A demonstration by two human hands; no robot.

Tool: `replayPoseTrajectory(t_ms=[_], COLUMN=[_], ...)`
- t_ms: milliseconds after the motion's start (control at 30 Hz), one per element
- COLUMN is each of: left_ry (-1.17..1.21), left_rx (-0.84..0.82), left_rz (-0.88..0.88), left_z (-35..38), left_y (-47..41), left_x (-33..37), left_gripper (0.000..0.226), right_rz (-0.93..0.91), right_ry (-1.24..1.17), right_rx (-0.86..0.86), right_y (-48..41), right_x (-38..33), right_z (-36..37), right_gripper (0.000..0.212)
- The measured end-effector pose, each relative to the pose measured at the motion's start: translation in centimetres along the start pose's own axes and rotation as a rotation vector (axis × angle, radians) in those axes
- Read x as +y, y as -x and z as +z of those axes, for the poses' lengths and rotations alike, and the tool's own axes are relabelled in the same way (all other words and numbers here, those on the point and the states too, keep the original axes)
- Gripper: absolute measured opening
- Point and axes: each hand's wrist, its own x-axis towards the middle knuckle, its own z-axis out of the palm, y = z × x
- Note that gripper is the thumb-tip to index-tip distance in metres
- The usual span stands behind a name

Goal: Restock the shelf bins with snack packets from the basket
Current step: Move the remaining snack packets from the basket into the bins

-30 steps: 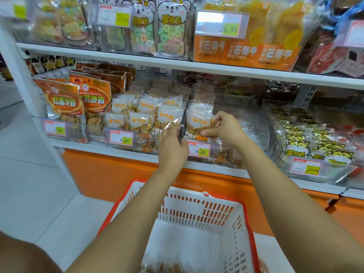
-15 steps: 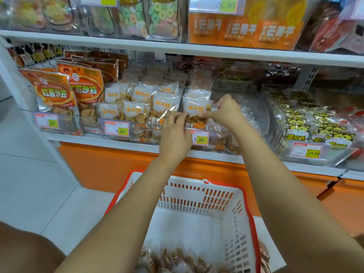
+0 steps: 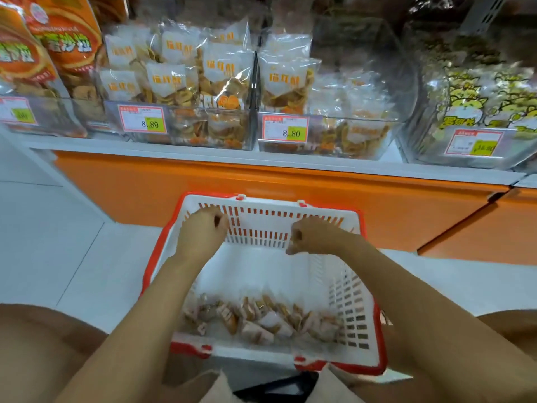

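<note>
A white basket with a red rim (image 3: 345,289) stands on the floor below me. Several clear snack packets (image 3: 261,318) lie on its near bottom. My left hand (image 3: 200,231) and my right hand (image 3: 315,238) hover over the basket's far end, both with fingers curled and holding nothing. On the shelf above, two clear bins (image 3: 209,132) (image 3: 357,138) hold upright packets of the same snack (image 3: 283,82), each bin with an 8.80 price tag.
Orange snack bags (image 3: 66,50) fill the bin at the left, yellow cartoon-print bags (image 3: 479,97) the bin at the right. An orange cabinet front (image 3: 290,181) runs under the white shelf edge. My knees frame the basket on the pale floor.
Both hands left the packet in the right-hand bin and dropped down over the basket. The view tilted down, bringing the basket's packets into sight.
</note>
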Motion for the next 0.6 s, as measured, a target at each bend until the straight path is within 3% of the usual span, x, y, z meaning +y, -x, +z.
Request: replayPoseTrajectory(t_ms=[133, 200, 333, 433, 600], left_ry=[-0.156, -0.222, -0.307, -0.340, -0.280], left_rx=[-0.145, -0.133, -0.043, 0.015, 0.036], left_rz=[-0.134, -0.206, -0.351, -0.424, -0.397], left_z=[0.5, 0.4, -0.1, 0.0, 0.3], left_y=[1.2, 1.8, 2.4, 2.5, 2.6], left_x=[-3.6, -5.0, -7.5, -8.0, -8.3], left_gripper=[0.036, 0.034, 0.025, 0.022, 0.022], right_rz=[0.151, 0.189, 0.149, 0.113, 0.071], right_ry=[0.168, 0.313, 0.465, 0.463, 0.355], right_rx=[-0.511, -0.645, -0.553, -0.463, -0.462], right_y=[-0.8, -0.9, -1.6, -2.7, -3.1], right_x=[4.5, 5.5, 5.5, 5.3, 5.1], right_z=[6.3, 8.7, 11.4, 12.5, 12.5], right_gripper=[0.044, 0.039, 0.038, 0.019, 0.037])
